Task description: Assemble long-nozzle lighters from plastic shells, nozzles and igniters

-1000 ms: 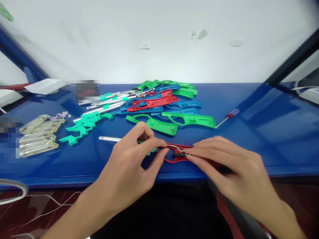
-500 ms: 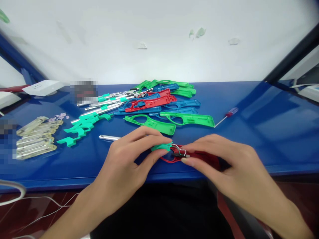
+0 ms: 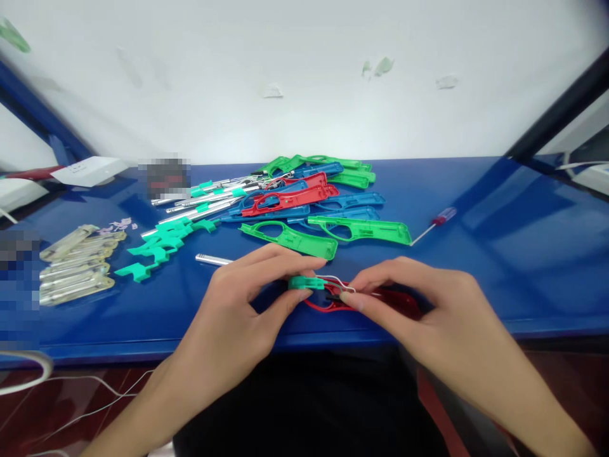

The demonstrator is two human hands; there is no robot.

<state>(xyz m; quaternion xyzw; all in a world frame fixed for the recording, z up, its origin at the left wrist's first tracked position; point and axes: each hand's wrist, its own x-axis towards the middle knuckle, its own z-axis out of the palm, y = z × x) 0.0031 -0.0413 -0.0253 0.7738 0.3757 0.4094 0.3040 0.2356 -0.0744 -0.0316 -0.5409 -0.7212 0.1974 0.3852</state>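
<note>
Left hand (image 3: 238, 301): thumb found drawn back leftward from its earlier position. Teal trigger piece (image 3: 307, 283), previously mostly covered by the fingers, now largely exposed. White wire (image 3: 339, 278) now bows out between both hands.

A: What colour is the big flat shiny table (image 3: 485, 273)?

B: Blue! At the far middle, I see long green plastic shells (image 3: 380, 231), long red plastic shells (image 3: 304, 197) and long blue plastic shells (image 3: 354, 200).

A: And near?

B: A red looped plastic shell (image 3: 321, 308), a small blue-green plastic piece (image 3: 304, 283) and a thin white wire (image 3: 339, 278).

A: On the right?

B: A thin screwdriver (image 3: 446, 217) with a purple and red handle.
</note>
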